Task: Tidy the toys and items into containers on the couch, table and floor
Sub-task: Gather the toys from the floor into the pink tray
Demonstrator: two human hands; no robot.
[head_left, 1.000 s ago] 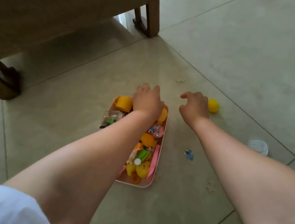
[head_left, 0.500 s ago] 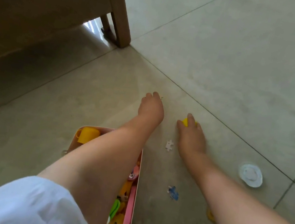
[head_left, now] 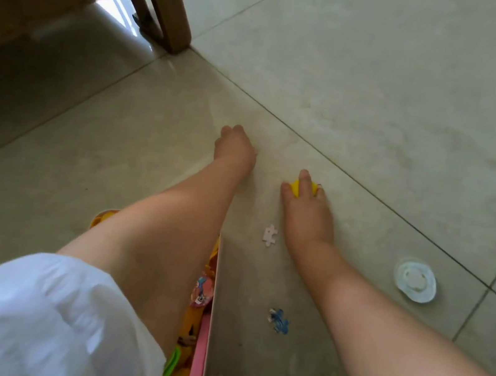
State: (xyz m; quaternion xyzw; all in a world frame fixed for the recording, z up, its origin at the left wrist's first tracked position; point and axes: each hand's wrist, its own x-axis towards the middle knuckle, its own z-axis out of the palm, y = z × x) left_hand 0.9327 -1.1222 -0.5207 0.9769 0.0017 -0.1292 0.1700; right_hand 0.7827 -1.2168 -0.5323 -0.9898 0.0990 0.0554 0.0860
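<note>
Right hand [head_left: 306,212] fingers curl over ball [head_left: 302,187], gripping for tray [head_left: 208,312]. Left hand [head_left: 235,149] fingers bunched at floor; hold unclear.

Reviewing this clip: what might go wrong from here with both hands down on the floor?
The right hand only partly covers the yellow ball, so it may roll away across the tiles. The white puzzle piece beside that wrist could get knocked aside. The left forearm hangs over the pink tray and might bump it.
</note>
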